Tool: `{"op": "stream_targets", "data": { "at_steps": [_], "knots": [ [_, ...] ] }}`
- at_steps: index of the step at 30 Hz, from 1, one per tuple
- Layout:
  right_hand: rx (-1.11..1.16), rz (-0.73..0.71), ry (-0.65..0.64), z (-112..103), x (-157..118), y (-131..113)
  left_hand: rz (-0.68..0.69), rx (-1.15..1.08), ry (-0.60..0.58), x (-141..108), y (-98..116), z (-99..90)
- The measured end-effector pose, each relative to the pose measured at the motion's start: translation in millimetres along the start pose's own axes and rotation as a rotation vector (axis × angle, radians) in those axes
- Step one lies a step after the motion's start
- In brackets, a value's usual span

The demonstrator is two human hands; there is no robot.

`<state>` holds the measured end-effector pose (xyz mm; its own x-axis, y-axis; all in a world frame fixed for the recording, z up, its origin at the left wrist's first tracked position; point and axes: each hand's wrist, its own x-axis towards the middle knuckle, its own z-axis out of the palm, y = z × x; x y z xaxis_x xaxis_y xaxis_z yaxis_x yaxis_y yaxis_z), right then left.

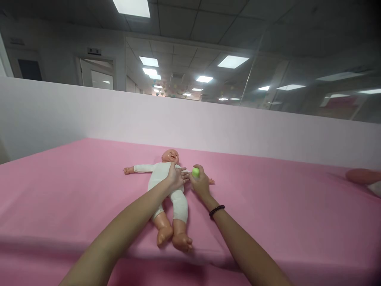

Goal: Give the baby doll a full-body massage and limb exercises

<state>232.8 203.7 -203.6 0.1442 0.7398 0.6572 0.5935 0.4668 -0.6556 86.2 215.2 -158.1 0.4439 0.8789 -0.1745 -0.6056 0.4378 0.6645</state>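
A baby doll (159, 174) with a white cloth body lies on its back, its head towards the far wall and its arms spread. My left hand (176, 177) is open above the doll's chest, palm turned up and fingers pointing right. Close to those fingertips, my right hand (201, 183) is closed around a small bright-green rounded thing (195, 172); the fingers hide the rest of it, so its kind is unclear. The doll's arm on that side passes behind my right hand, with only its small hand (211, 181) showing beyond.
The doll rests on a padded pink surface (268, 206) whose near edge drops just below its feet. A low white wall (208, 127) runs along the back, with glass above. At the far right edge lies part of another skin-toned and white object (361, 176).
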Motion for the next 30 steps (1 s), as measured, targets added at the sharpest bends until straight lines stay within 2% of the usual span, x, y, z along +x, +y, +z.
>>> {"op": "stream_targets", "data": {
  "at_steps": [3,7,11,14,17,19,21,27,30],
  "knots": [
    [0.009,-0.075,-0.072,9.9,-4.1,10.4,0.039,0.017,0.036,-4.6,0.5,2.0],
    [-0.018,-0.132,-0.032,8.4,-0.2,19.8,0.030,0.031,0.032,-6.2,0.7,3.8],
    [-0.149,-0.349,0.036,-3.6,5.7,15.0,0.025,0.034,0.033,-6.2,1.6,3.4],
    [-0.284,-0.489,0.032,-12.8,8.7,14.5,0.010,0.049,0.042,-6.1,2.1,2.8],
    [-0.329,-0.504,-0.092,-16.7,9.8,19.8,0.007,0.063,0.037,-6.4,1.9,2.9],
    [-0.324,-0.471,-0.215,-16.2,9.8,23.8,0.011,0.071,0.028,-7.2,2.0,3.6],
    [-0.325,-0.435,-0.283,-14.9,9.8,26.3,0.008,0.082,0.019,-8.1,2.5,4.4],
    [-0.354,-0.545,-0.190,-20.5,11.8,20.8,0.012,0.088,0.014,-5.6,3.0,3.3],
    [-0.354,-0.546,-0.123,-24.9,12.7,16.8,0.012,0.090,0.009,-3.6,2.2,1.6]
  ]
}}
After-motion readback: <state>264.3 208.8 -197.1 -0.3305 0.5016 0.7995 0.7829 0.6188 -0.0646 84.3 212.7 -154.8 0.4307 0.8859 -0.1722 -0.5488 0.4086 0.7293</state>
